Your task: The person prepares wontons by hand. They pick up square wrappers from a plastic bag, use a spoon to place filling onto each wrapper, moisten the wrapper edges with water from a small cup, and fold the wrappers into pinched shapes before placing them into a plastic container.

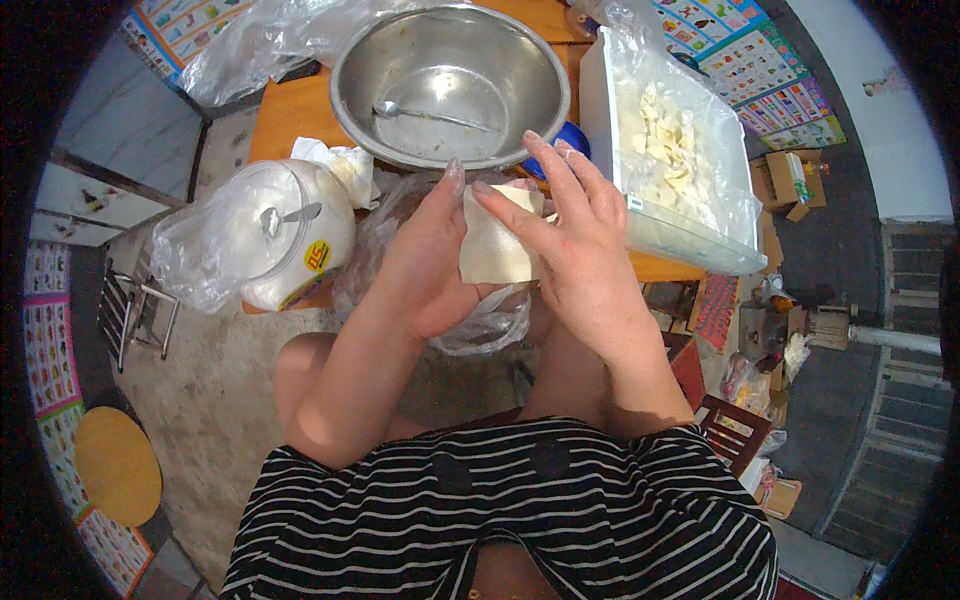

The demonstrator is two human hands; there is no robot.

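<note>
A thin, pale square dough wrapper (498, 238) lies between my two hands, above a clear plastic bag (487, 322). Its left side is held by my left hand (427, 262), with the thumb pointing up along the edge and the other fingers mostly hidden behind the sheet. My right hand (589, 232) grips the right side, one digit pressed across the upper face. Two of its other fingers stretch up towards the rim of a large steel basin (450, 161). White powder dusts the fingertips. A metal spoon (442, 117) rests inside the basin.
A lined white bin (626, 161) on the right holds pale dough pieces (667, 142). On the left, a clear jar (330, 217) of white powder contains a scoop (292, 215). White tissue (356, 169) lies beside it on the wooden table (289, 112). A blue object (574, 139) sits behind my right hand.
</note>
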